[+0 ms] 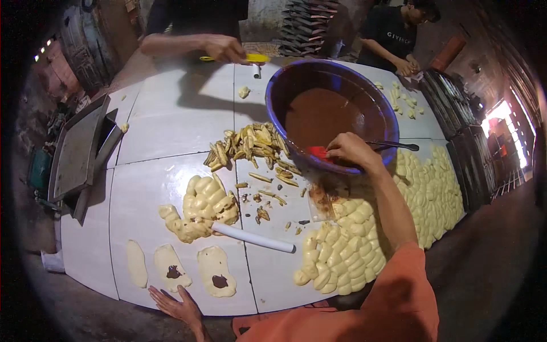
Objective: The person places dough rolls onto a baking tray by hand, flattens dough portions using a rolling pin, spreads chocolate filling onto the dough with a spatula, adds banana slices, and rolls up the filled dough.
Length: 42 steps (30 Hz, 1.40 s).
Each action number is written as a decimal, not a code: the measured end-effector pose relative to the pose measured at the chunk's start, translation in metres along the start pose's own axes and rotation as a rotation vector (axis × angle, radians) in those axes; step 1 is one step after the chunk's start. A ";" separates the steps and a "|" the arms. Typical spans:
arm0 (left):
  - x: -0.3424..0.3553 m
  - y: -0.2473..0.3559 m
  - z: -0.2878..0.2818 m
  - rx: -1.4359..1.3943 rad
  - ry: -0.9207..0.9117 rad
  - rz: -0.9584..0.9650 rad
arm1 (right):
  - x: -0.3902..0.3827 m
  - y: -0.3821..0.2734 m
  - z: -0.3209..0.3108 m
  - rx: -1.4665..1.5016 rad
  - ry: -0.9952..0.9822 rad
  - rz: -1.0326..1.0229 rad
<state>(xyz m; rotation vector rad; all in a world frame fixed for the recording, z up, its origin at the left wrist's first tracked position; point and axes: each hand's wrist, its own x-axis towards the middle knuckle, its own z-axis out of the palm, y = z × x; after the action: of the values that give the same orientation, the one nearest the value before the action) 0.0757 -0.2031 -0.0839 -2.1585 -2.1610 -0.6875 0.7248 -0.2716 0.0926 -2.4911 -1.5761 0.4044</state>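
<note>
My right hand [347, 149] grips a red scraper [319, 152] at the near rim of a blue tub [273, 119] of brown filling [319, 117]; a black-handled utensil [405, 146] lies across that rim. My left hand [174, 305] has its fingers spread at the table's front edge, below three flattened dough strips [137, 263], two with dark filling [220, 281]. A white rolling pin [255, 238] rests against a lumpy dough pile [202, 202], with banana pieces [242, 145] behind it.
Many dough pieces [333, 262] cover the table's right [171, 125]. Metal trays stand at the left [77, 148] and right [464, 154]. A person in dark clothing at the back holds a yellow tool [256, 57]; another person [387, 40] works at the back right.
</note>
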 end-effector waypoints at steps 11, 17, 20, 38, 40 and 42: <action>0.001 0.002 0.000 -0.009 -0.012 -0.051 | -0.010 0.028 -0.012 0.852 -0.292 0.244; 0.000 -0.004 -0.007 -0.033 0.005 -0.053 | -0.021 -0.019 -0.031 0.848 -0.224 0.262; 0.001 -0.007 -0.015 -0.122 0.039 -0.036 | -0.018 -0.062 -0.026 0.853 -0.205 0.222; 0.078 -0.116 -0.051 -0.060 -0.459 0.393 | -0.021 -0.492 0.175 0.374 -0.264 -0.615; 0.078 -0.121 -0.054 -0.071 -0.466 0.428 | -0.032 -0.520 0.200 0.264 -0.178 -0.709; 0.084 -0.120 -0.060 -0.089 -0.500 0.425 | -0.040 -0.535 0.216 0.028 -0.102 -0.756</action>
<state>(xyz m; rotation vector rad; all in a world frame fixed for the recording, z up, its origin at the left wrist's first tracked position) -0.0608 -0.1364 -0.0395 -2.9573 -1.7409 -0.2353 0.1814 -0.0793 0.0437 -1.6783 -2.3480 0.4220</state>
